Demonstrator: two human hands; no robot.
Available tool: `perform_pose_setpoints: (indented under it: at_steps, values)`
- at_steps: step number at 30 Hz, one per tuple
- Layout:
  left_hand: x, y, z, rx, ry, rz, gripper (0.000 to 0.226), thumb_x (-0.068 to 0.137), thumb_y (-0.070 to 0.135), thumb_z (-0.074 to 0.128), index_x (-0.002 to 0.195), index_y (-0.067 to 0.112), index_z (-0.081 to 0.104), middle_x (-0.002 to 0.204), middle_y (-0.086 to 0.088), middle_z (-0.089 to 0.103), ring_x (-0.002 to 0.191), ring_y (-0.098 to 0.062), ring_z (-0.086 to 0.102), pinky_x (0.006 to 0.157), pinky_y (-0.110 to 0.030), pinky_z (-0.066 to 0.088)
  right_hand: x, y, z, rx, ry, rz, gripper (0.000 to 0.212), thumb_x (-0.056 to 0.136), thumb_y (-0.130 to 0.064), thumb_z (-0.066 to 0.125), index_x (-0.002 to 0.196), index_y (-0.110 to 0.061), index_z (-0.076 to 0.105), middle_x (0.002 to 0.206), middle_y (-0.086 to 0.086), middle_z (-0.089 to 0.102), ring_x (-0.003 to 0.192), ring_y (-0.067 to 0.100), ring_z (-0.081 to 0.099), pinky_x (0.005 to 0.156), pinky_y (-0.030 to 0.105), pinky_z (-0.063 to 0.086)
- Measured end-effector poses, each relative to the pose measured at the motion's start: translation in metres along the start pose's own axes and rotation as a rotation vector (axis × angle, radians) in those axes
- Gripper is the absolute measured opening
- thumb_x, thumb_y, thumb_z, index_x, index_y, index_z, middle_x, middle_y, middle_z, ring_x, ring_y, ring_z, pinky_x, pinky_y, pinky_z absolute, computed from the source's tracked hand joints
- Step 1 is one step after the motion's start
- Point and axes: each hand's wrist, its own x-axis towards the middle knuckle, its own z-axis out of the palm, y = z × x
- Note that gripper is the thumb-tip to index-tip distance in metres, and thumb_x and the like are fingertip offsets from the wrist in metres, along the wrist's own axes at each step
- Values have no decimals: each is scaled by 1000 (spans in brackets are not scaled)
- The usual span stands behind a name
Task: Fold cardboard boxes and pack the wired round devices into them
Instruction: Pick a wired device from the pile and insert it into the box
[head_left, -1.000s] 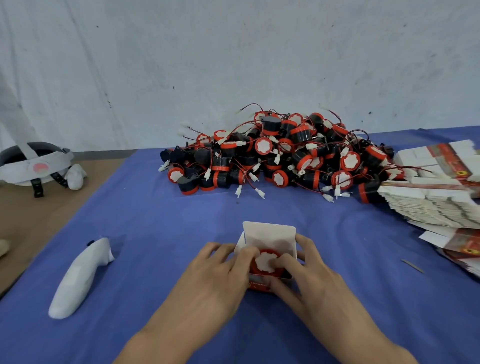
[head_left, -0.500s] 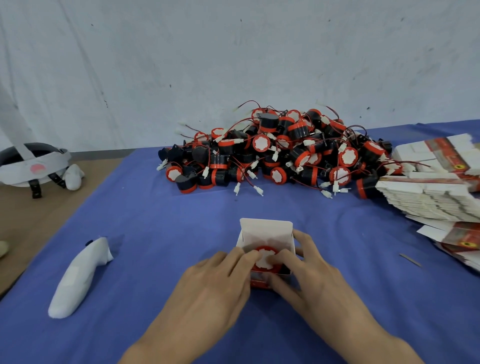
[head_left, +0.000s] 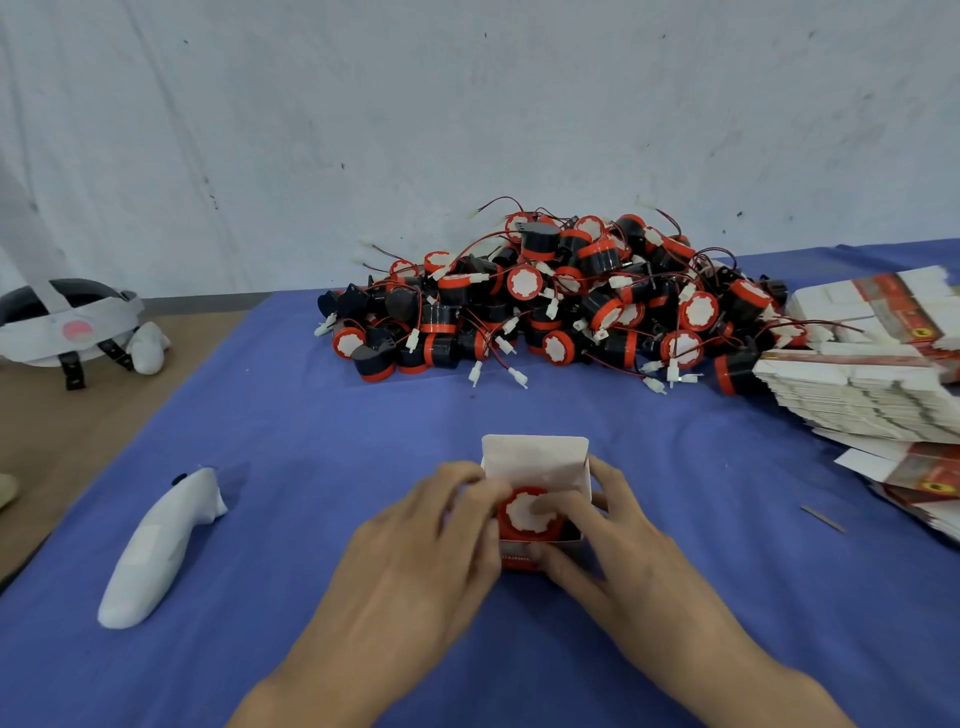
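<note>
The box (head_left: 535, 462) stands mid-tabletop (head_left: 311, 441) toward the front edge, one round device (head_left: 525, 514) inside (top flap upright). The left hand (head_left: 415, 561) grips its left wall. The right hand (head_left: 623, 561) grips the right wall, a finger on the device.

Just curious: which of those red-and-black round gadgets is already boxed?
The white-faced red round device inside the open white cardboard box; the others lie loose in the heap behind.

My left hand (head_left: 415, 561) hides the box's (head_left: 535, 462) left wall, and the right frame edge cuts off the flat cartons (head_left: 872, 384).
</note>
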Motion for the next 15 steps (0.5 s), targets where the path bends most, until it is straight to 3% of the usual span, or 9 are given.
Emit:
perform_pose_setpoints:
  at_steps: [2, 4, 6, 8, 10, 12, 15]
  values:
    - [-3, -1, -2, -170, 23, -165, 25, 100, 35, 41, 124, 36, 46, 114, 22, 53, 74, -8, 61, 54, -27, 50, -1, 0, 0, 66, -13, 16, 42, 93, -51, 55, 128, -63, 35, 145, -38, 17, 107, -22, 46, 73, 9, 45]
    - [-7, -4, 2, -414, -29, -324, 29, 98, 46, 37, 126, 50, 40, 113, 29, 54, 92, -1, 63, 69, -30, 56, -2, 0, -1, 155, -27, 68, 56, 91, -62, 48, 138, -71, 17, 146, -44, 16, 115, -15, 45, 84, 15, 48]
    - [-8, -7, 7, -505, -47, -341, 34, 95, 52, 34, 128, 50, 41, 115, 28, 57, 105, 1, 60, 78, -24, 54, -2, 0, -1, 318, -25, 141, 63, 87, -68, 46, 138, -74, 10, 142, -48, 27, 119, -16, 46, 89, 12, 47]
    - [-5, -8, 9, -596, -19, -342, 36, 95, 51, 33, 128, 47, 47, 120, 27, 59, 115, 1, 58, 86, -12, 46, -1, 2, 0, 480, -3, 209, 62, 89, -58, 55, 134, -76, 17, 133, -52, 39, 116, -24, 47, 86, 4, 45]
    - [-2, -10, 11, -727, 10, -381, 35, 96, 46, 35, 125, 43, 54, 124, 26, 60, 121, 1, 55, 92, -8, 42, 0, 5, 1, 544, 38, 236, 61, 92, -43, 65, 132, -71, 28, 130, -47, 47, 114, -22, 50, 84, 5, 47]
    - [2, -12, 15, -812, 24, -427, 33, 94, 45, 37, 121, 46, 57, 123, 25, 62, 119, -2, 57, 94, -14, 45, 2, 7, 3, 568, 54, 251, 59, 92, -37, 69, 131, -64, 34, 130, -41, 51, 114, -18, 53, 85, 11, 51]
    - [7, -15, 21, -822, 42, -441, 28, 98, 37, 41, 119, 44, 59, 121, 22, 63, 116, -6, 59, 95, -26, 48, 3, 5, 1, 606, 33, 257, 54, 92, -34, 69, 123, -68, 41, 123, -43, 53, 108, -9, 61, 80, 13, 53]
